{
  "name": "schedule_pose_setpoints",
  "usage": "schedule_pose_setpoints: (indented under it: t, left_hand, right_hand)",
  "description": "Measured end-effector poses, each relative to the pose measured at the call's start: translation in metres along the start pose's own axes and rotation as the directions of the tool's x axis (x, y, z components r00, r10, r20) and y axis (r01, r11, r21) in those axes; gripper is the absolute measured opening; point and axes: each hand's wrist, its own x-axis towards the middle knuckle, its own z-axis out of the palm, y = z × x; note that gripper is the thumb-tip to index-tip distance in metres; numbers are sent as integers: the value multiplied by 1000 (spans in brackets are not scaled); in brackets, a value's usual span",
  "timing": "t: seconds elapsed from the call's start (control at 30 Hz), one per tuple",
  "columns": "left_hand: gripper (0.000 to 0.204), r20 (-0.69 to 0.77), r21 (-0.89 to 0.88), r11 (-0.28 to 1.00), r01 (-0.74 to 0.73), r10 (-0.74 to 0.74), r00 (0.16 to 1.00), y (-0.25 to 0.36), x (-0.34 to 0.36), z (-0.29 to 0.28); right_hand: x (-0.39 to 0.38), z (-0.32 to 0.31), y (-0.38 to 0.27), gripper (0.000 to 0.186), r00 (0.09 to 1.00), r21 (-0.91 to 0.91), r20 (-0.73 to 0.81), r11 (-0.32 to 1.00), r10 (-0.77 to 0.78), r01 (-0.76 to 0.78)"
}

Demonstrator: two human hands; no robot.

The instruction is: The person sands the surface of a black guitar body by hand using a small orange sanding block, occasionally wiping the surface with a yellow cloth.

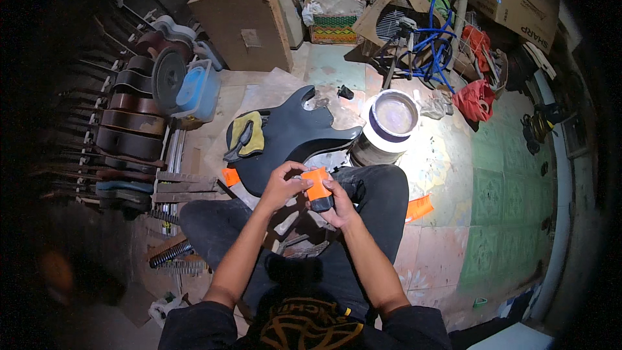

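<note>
Between both hands, over my lap, is an orange sheet (317, 183) lying against a small black block (321, 205). My left hand (283, 186) is closed, with its fingers pinching the sheet's left edge. My right hand (339, 203) is wrapped round the block's right side, its thumb pressing on the orange face. Just beyond my hands, a dark grey electric guitar body (285, 131) lies flat on the floor. On its left part rests a yellow and dark grey cloth (247, 136). The sheet's underside is hidden.
A round tub of cloudy liquid (394, 115) stands right of the guitar body. Another orange sheet (420, 209) lies by my right knee. Guitar bodies (133, 123) line a rack at left, near a blue container (194, 91). A blue hose (435, 42) coils at far right.
</note>
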Motion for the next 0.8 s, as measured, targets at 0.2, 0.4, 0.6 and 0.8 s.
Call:
schedule_pose_setpoints:
  t: [0.2, 0.4, 0.6, 0.8]
  left_hand:
    - [35, -163, 408, 913, -14, 87, 983, 6, 45, -49]
    - [39, -248, 798, 600, -63, 421, 873, 24, 122, -129]
    - [70, -83, 949, 316, 2, 242, 967, -14, 187, -163]
    - [91, -152, 949, 292, 121, 86, 985, -25, 198, -170]
  right_hand:
    - [-7, 13, -51, 50, 924, -376, -180, 891, -338, 253]
    - [-9, -9, -178, 48, 646, -662, -424, 704, -634, 257]
    - [58, -117, -266, 56, 485, -984, -79, -11, -871, -180]
    - [110, -170, -289, 45, 608, -785, -1, -376, -794, -492]
